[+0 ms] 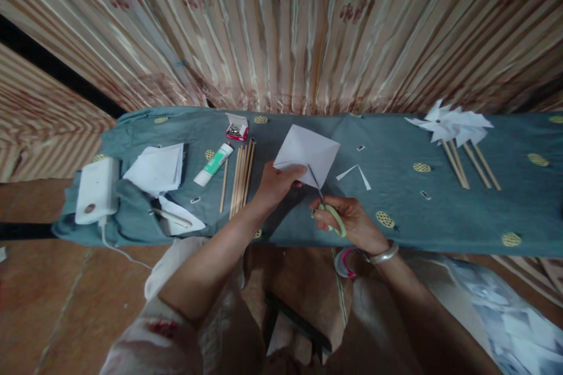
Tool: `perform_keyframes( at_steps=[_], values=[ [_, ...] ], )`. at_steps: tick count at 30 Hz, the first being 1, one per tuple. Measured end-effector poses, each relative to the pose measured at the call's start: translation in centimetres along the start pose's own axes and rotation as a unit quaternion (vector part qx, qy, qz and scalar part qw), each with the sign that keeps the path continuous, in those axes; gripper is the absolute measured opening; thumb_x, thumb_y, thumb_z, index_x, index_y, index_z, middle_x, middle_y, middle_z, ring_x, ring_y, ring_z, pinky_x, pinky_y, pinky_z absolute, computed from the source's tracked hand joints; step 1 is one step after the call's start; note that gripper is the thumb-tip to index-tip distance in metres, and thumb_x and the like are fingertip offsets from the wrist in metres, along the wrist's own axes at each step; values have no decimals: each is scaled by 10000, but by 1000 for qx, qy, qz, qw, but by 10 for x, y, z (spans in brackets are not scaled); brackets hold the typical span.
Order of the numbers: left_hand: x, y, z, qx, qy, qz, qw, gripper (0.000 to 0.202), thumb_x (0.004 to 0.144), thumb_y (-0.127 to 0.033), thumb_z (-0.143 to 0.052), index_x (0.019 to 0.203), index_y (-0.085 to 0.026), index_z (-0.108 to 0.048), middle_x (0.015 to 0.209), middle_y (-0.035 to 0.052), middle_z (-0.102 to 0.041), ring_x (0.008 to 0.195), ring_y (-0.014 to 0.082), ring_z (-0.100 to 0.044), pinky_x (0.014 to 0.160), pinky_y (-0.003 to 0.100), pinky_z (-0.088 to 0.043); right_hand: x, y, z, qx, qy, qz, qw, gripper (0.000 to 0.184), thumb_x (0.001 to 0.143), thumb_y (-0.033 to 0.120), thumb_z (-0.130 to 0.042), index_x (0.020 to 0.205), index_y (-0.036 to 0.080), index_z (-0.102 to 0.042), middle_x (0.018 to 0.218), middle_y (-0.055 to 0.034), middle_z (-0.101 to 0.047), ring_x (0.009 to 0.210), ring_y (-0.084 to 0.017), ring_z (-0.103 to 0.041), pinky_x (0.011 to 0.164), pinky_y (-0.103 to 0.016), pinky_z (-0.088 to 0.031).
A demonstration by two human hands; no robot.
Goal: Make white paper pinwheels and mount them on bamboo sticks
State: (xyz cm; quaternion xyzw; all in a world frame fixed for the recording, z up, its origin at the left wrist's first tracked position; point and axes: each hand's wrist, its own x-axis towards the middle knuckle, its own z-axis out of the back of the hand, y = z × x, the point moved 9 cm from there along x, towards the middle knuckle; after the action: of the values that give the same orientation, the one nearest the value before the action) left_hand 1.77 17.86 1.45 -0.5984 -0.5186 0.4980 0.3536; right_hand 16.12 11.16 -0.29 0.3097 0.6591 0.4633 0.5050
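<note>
Holding a white paper square point(314, 146) in the left hand point(279, 184), pinched near the lower left edge with the thumb on top and the fingers bent underneath. Gripping scissors point(336, 220) in the right hand point(355, 224), with the fingers closed around the pale green handles and a blade lying across the lower part of the paper square, just beside the left thumb. Hard to tell from this angle the exact spread of the blades. Keeping the paper square over the middle of the cloth-covered surface point(400, 211).

Just right of the paper square, two thin paper slivers point(363, 178) in an open V. Far to the right, well apart from both hands, several white pinwheels point(457, 126) on sticks, with heads toward the back edge.

Left of the paper square, a row of bare wooden sticks point(243, 176), partly hidden at the lower ends by the left forearm. Behind these, near the back edge, an open red box point(237, 132) of small metal pieces. Further left, a green and white glue stick point(214, 164), then a stack of paper point(155, 170), a pen point(176, 218) on a loose white piece, and a white device point(97, 190) with a cable. Along the back, a striped curtain point(303, 35).
</note>
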Motion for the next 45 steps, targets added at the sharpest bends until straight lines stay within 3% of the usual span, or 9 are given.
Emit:
perform_keyframes(
  at_steps=[24, 45],
  values=[
    [0, 1, 1, -18, -1, 4, 1000, 202, 502, -275, -812, 597, -140, -696, 599, 15, -675, 541, 132, -591, 481, 232, -465, 3, 3, -4, -29, 1, 30, 999, 432, 616, 588, -824, 696, 184, -693, 504, 16, -597, 464, -89, -487, 441, -218, -373],
    [0, 3, 1, -16, -5, 12, 1000, 209, 492, -274, -813, 598, -135, -698, 593, 12, -671, 527, 127, -585, 476, 234, -460, 2, 5, -7, -13, 4, 19, 1000, 415, 601, 552, -844, 684, 182, -673, 515, 22, -599, 475, -85, -508, 457, -200, -399]
  ],
)
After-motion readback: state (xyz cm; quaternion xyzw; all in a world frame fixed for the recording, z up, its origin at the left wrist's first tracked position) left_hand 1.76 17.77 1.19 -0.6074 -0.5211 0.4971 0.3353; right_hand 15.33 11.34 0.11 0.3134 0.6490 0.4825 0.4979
